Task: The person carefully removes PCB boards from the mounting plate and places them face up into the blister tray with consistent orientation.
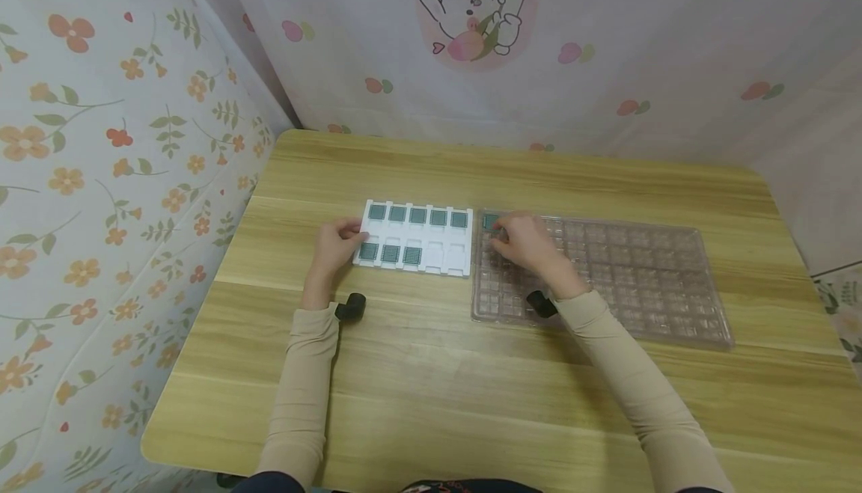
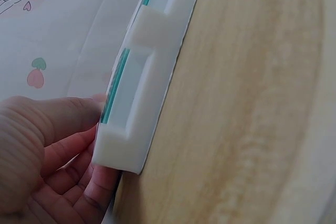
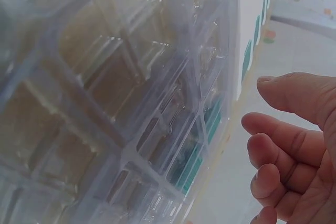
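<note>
The left hand (image 1: 334,246) pinches the end of the white tray (image 1: 404,236) between thumb and fingers, a grip best light and level so the green chips (image 1: 417,215) lying right of those fingertips don't jolt. The right hand's (image 1: 529,240) thumb and fingertips stand parted, nothing between them, by the clear tray's (image 1: 629,276) corner, where chips show too; glare hides how they sit, so each deserves a check that it lies flat.

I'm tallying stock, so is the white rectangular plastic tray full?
Partly full: the tray shows five green square chips in its far row, three in the near; two slots there are empty.
</note>
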The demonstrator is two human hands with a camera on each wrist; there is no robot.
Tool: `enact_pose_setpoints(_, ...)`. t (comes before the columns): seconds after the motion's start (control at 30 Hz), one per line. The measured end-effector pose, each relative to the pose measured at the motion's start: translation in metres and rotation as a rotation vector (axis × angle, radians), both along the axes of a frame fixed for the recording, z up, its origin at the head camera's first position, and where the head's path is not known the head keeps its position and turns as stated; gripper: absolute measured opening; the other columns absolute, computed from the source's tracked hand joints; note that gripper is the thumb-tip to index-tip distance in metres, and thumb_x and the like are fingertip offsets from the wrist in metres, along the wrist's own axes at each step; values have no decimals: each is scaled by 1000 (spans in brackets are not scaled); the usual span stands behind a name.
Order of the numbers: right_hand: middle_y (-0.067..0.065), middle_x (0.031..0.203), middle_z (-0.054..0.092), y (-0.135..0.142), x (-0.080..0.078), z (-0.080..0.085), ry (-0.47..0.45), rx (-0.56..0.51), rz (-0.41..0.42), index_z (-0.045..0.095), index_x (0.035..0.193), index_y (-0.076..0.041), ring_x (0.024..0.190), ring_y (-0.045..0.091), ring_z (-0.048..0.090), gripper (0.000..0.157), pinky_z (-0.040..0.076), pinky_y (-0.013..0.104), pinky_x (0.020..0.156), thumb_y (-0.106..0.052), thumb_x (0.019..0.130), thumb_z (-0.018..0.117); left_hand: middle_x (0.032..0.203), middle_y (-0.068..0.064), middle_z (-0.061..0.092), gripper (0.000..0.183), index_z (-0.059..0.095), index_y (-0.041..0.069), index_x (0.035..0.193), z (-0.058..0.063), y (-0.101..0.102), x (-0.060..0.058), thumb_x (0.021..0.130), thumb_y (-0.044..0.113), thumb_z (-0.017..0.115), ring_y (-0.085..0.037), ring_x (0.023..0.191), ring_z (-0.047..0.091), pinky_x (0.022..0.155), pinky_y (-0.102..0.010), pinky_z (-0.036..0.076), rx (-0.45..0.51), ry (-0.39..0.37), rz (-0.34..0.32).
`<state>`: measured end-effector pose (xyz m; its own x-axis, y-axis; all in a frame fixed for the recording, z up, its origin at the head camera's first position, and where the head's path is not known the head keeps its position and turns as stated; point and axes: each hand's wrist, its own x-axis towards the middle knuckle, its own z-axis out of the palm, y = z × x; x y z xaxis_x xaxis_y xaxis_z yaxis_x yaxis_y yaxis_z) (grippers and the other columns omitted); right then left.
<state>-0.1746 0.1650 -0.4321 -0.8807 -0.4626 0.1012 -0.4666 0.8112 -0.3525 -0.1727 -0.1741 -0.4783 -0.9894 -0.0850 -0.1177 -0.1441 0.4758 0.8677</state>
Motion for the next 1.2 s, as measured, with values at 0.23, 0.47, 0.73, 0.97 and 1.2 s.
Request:
enact_pose_setpoints(0.23, 7, 67, 61, -3, 0, 1, 10, 4, 5, 69, 93, 4, 57, 17, 52, 20, 45, 35, 59, -12, 81, 69, 101, -22, 63, 31, 62, -7, 114, 0, 0, 0, 85, 6, 66, -27, 87, 57, 66, -20, 43, 0, -6, 1)
enact_pose_setpoints(0.47, 10, 73, 65, -7, 1, 1, 15, 11, 13, 69, 93, 3, 60, 19, 56, 20, 47, 34, 59, -13, 82, 69, 100, -22, 63, 31, 62, -7, 114, 0, 0, 0, 86, 6, 65, -26, 86, 57, 66, -20, 43, -8, 1, 0)
enact_pose_setpoints(0.73, 7, 71, 62, -11, 2, 0, -10, 3, 14, 68, 95, 3, 59, 17, 54, 22, 47, 30, 56, -14, 82, 71, 101, -22, 63, 31, 62, -7, 114, 2, 0, 0, 86, 6, 65, -27, 87, 57, 66, -20, 43, -8, 1, -6)
enact_pose_setpoints(0.97, 11, 77, 65, -15, 2, -1, 5, 20, 12, 69, 94, 2, 65, 21, 58, 22, 49, 35, 59, -16, 81, 71, 100, -22, 63, 31, 63, -6, 113, 1, 0, 0, 85, 6, 66, -26, 85, 57, 67, -21, 43, 2, 1, -3)
enact_pose_setpoints(1.2, 13, 81, 66, -21, 4, -2, -23, -2, 19, 69, 93, 2, 68, 23, 57, 22, 49, 37, 61, -16, 82, 71, 101, -22, 64, 31, 63, -6, 113, -2, -1, 0, 85, 6, 67, -27, 86, 58, 67, -21, 44, -1, 12, -9)
